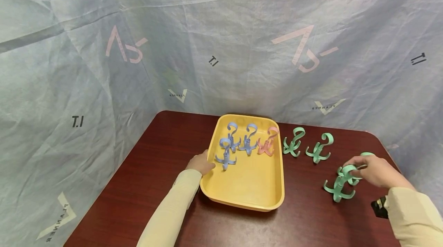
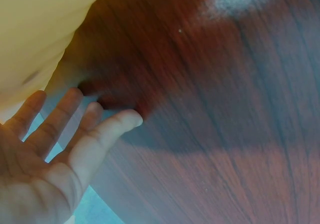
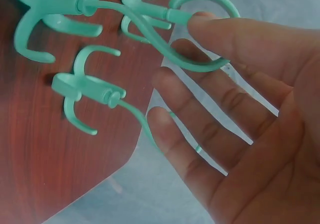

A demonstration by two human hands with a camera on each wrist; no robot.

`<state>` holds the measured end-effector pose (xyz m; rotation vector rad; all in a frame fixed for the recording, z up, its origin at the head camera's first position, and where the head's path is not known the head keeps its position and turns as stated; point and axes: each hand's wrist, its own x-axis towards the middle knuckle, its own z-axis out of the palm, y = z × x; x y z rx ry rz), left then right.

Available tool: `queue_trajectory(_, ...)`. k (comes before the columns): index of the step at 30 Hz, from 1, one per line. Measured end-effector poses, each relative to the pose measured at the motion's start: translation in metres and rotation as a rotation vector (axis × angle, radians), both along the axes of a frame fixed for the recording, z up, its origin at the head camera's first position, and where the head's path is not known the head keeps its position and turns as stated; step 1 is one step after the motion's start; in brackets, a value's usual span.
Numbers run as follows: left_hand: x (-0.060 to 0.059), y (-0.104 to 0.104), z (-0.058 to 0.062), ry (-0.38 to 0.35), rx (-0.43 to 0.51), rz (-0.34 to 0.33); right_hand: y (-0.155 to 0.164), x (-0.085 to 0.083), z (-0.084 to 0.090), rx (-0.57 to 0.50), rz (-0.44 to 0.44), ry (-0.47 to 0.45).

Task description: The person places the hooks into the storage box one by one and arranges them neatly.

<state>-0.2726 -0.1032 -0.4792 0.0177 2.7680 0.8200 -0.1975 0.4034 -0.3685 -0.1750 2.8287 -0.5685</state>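
Observation:
My left hand (image 1: pixel 201 163) is at the left side of a yellow plastic tray (image 1: pixel 242 203), its fingertips by the outer wall. In the left wrist view the thumb is extended and the fingers (image 2: pixel 55 125) are loosely spread beside that wall. At the right, my right hand (image 1: pixel 375 170) holds a green multi-prong hook hanger (image 1: pixel 339 190) by its curved top. The thumb crosses the hook's loop (image 3: pixel 187 67) and the index finger is behind it; the other fingers are fairly straight. Another green hanger (image 3: pixel 95 89) is just beyond, partly hidden in the head view.
Inside the tray are blue hangers (image 1: pixel 225 158) and a pink hanger (image 1: pixel 265 147), toward the back. Two more green hangers (image 1: pixel 292 145) are on the dark wood table (image 1: pixel 155 154), right of the tray. Grey sheeting (image 1: pixel 214 85) surrounds the table's back and sides.

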Motion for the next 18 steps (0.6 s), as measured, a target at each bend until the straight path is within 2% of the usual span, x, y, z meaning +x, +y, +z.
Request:
queue_trajectory(7, -0.002, 0.001, -0.002, 0.006, -0.004, 0.000, -0.013, -0.004, 0.005, -0.023, 0.024, 0.022)
queue_trajectory(18, 0.002, 0.002, 0.004, -0.016, -0.014, 0.011, -0.036, -0.009, 0.017, -0.032, 0.034, 0.071)
